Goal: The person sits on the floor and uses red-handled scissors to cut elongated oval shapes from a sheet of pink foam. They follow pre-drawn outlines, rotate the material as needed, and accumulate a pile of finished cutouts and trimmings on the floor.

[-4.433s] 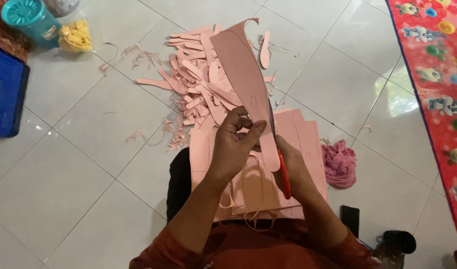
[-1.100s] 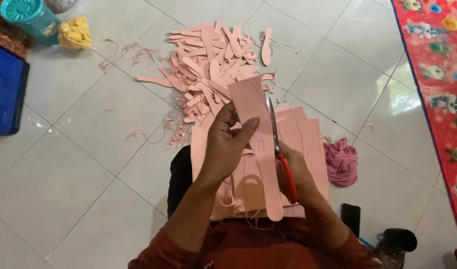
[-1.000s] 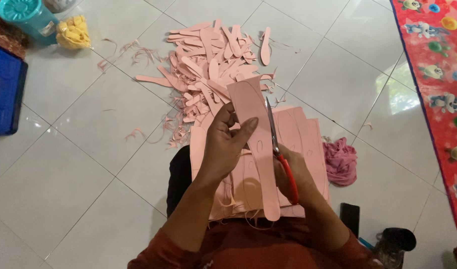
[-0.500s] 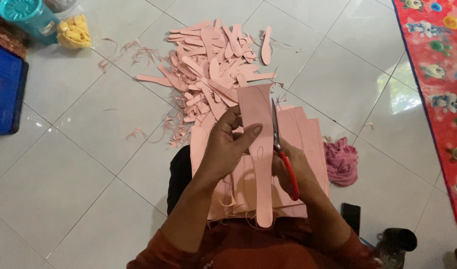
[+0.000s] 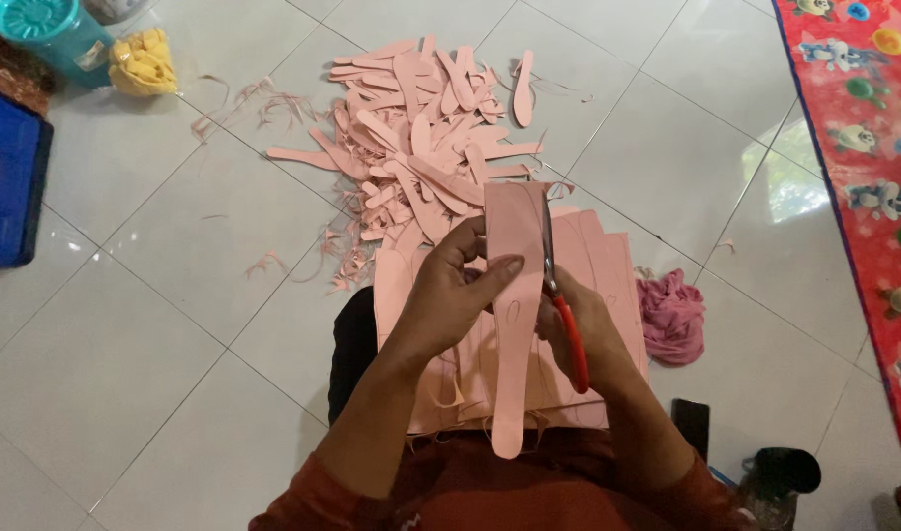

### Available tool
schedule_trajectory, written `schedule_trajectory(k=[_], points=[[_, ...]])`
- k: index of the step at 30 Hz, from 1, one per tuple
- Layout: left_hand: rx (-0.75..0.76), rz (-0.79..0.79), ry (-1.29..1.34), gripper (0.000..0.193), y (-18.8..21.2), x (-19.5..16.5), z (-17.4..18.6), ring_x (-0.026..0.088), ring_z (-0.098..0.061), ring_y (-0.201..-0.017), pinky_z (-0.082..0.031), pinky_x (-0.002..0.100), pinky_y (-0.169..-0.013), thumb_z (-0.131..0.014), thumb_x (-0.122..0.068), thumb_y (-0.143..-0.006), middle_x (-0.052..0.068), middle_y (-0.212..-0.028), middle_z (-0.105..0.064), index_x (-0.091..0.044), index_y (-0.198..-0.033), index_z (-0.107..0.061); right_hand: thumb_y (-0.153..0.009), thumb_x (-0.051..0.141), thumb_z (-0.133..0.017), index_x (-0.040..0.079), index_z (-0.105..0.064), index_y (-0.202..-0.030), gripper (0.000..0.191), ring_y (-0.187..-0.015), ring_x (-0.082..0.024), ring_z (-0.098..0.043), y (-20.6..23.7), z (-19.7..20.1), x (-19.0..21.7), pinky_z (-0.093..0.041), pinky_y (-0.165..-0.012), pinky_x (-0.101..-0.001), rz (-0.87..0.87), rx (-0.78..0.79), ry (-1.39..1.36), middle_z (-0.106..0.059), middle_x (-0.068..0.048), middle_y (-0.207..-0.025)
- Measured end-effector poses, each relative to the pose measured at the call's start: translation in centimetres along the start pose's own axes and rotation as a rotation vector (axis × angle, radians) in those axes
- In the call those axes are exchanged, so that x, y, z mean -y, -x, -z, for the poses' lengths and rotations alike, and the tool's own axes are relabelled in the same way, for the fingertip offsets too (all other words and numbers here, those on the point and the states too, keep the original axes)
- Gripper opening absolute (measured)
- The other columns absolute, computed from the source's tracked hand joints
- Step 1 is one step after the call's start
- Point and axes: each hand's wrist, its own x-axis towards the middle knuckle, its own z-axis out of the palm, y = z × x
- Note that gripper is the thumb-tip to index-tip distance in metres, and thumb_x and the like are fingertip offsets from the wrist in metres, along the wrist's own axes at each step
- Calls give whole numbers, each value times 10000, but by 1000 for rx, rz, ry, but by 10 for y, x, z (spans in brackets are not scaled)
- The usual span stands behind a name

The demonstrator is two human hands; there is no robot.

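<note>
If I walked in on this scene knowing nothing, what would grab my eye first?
Most likely the big heap of pink cut-out strips spread over the white tiled floor ahead of the person. Next, at the centre, the left hand holds a long pink piece while the right hand works red-handled scissors along its edge. At the far right lies a bright red patterned mat.

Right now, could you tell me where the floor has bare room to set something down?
Bare tile lies left of the left hand, between the blue box and the pink cut-out pile, and right of that pile toward the red mat. It is crowded around the pink sheets and magenta cloth.
</note>
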Motion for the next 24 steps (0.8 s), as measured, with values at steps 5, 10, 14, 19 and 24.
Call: schedule_trajectory(k=[5, 10, 14, 19, 24], points=[[8, 2, -27, 365, -2, -2, 4, 59, -620, -688, -519, 239, -568, -713, -194, -953, 20, -962, -684, -79, -1286, -618, -948, 299, -570, 41, -628, -1011, 272, -564, -171, -520, 2, -5, 10, -465, -534, -365, -345, -41, 36, -550, -70, -673], [54, 27, -65, 363, -2, -3, 6, 46, -607, -668, -501, 229, -569, -710, -182, -946, 30, -984, -721, -75, -1284, -637, -923, 267, -550, 16, -617, -968, 264, -624, -140, -609, -3, 0, 5, -532, -596, -321, -103, -13, 31, -627, -29, -711], [81, 47, -26, 373, -2, -2, 4, 48, -607, -651, -511, 229, -565, -705, -183, -947, 33, -983, -727, -57, -1291, -634, -938, 266, -534, 10, -600, -959, 265, -626, -138, -598, -3, 0, 1, -523, -597, -317, -14, -7, 42, -619, -43, -687], [83, 57, -30, 432, -2, -3, 9, 42, -560, -648, -476, 223, -557, -710, -188, -942, 27, -991, -719, -62, -1346, -621, -965, 318, -553, 30, -639, -957, 301, -566, -171, -588, -2, -1, 7, -509, -552, -344, -303, -20, 111, -584, -77, -640], [110, 60, -71, 456, 0, -3, 12, 48, -556, -679, -483, 226, -576, -701, -197, -954, 39, -1053, -714, -57, -1379, -613, -964, 255, -562, 4, -640, -963, 262, -637, -146, -600, -2, 2, 3, -515, -588, -322, -118, 33, -7, -605, -57, -725]])
